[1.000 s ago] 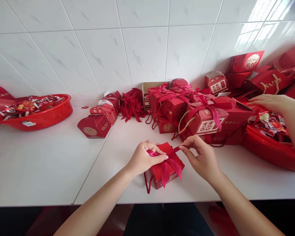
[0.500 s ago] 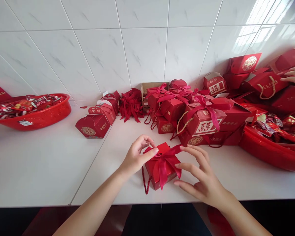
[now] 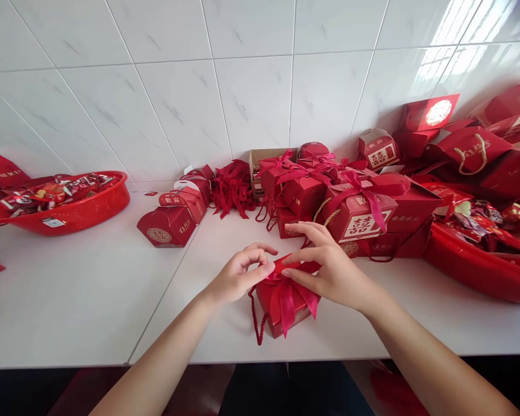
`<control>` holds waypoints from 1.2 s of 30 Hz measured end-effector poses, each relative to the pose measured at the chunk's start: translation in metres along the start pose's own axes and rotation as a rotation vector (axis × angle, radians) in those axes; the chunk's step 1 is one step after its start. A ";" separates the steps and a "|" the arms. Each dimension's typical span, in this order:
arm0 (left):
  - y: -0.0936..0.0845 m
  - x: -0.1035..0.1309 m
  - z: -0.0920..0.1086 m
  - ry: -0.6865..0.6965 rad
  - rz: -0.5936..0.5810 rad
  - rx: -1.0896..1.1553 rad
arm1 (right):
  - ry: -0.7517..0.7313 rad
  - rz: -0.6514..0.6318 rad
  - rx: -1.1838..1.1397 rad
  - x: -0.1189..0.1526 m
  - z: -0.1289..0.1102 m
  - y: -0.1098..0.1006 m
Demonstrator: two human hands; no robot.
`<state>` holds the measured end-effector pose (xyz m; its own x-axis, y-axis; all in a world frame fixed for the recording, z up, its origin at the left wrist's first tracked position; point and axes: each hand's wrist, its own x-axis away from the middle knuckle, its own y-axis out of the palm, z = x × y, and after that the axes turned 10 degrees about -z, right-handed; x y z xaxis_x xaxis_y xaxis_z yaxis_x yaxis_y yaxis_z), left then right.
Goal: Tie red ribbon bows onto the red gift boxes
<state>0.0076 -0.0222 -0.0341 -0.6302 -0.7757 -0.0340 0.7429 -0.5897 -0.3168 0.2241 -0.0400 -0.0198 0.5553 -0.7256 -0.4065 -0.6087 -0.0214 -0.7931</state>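
- A person's left hand [image 3: 238, 277] and right hand [image 3: 329, 268] meet over a small red gift box [image 3: 281, 303] that sits near the front edge of a white counter [image 3: 82, 289], directly below the fingers of both.
- The left thumb and forefinger are pinched nearly closed at the left loop of the box's satin ribbon bow [image 3: 288, 289]; whether cloth is gripped or only touched cannot be told.
- The right hand rests on the bow's right side, thumb and forefinger pressed to the ribbon, the other fingers spread open above it.
- The bow's loops run left to right between the two hands and its tails hang toward the wearer; both hands are equally near.
- A twisted red cord handle [image 3: 255, 318] droops off the box's left side onto the counter.
- Behind, a pile of finished boxes [image 3: 359, 214] carries the gold double-happiness character "囍"; smaller print on them cannot be read.
- A heap of loose ribbons [image 3: 231, 188] lies by the tiled wall [image 3: 242, 86], beside a row of unribboned boxes [image 3: 169, 222].
- Red trays of wrapped sweets stand at far left [image 3: 78, 214] and far right [image 3: 472, 266]; the wrapper lettering is too small to make out.
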 end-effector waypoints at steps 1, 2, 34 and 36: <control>-0.001 -0.001 0.000 -0.001 -0.001 -0.010 | 0.002 -0.042 0.018 -0.002 0.001 0.000; -0.001 -0.001 0.001 -0.004 -0.004 -0.023 | 0.007 -0.076 0.035 -0.004 0.001 0.000; -0.003 -0.004 -0.009 0.045 0.162 -0.509 | -0.027 -0.202 0.008 -0.006 0.001 0.011; -0.004 0.001 -0.010 0.057 0.202 -0.357 | -0.005 -0.199 -0.008 -0.005 0.002 0.011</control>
<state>0.0022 -0.0183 -0.0426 -0.4985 -0.8484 -0.1782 0.7345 -0.3042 -0.6066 0.2163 -0.0354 -0.0275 0.6679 -0.7031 -0.2441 -0.4909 -0.1697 -0.8545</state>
